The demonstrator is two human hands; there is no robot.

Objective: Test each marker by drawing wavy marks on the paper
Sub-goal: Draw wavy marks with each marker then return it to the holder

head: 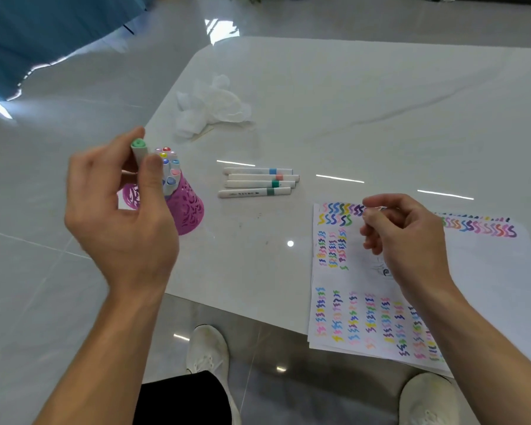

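The left hand [126,222] pinches the green marker [139,150] between thumb and fingers, long axis near upright, green end up, just beside the pink holder [187,210]. The paper [365,277] lies well to the right on the table [350,102], under the nearer right hand [408,237]. That hand's fingers are curled; whether they hold anything cannot be told

Bright, even light. White glare streaks cross the middle of the glossy counter [380,96], and a hot reflection sits toward 12 o'clock. The left hand [120,216] is motion-blurred. Wide-angle distortion bends the edges, strongest around 9 o'clock.
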